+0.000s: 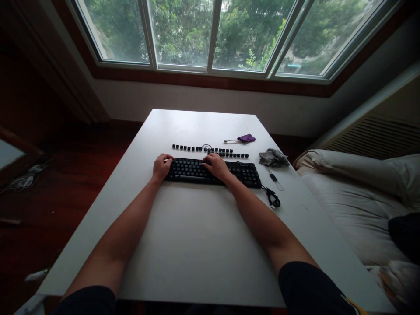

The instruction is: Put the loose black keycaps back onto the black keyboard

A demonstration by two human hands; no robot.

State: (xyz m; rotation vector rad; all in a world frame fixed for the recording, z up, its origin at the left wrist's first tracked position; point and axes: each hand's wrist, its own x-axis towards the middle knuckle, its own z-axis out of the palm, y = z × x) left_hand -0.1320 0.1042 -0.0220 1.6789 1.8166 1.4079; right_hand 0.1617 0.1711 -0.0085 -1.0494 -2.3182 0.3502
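A black keyboard [243, 173] lies across the white table [197, 236]. My left hand [161, 166] grips its left end, fingers curled over the corner. My right hand [215, 166] rests on the keys near the middle, fingers bent and pressed down at the top row; what they pinch, if anything, is hidden. Just behind the keyboard, a row of several loose black keycaps [210, 151] lies on the table, with a small wire tool [206, 146] among them.
A purple cloth with a small brush [245, 138] lies at the back right. A grey rag [273, 158], a small metal tool [274, 179] and the coiled keyboard cable [272, 197] sit to the right. A bed [361, 197] adjoins the table's right side; windows behind.
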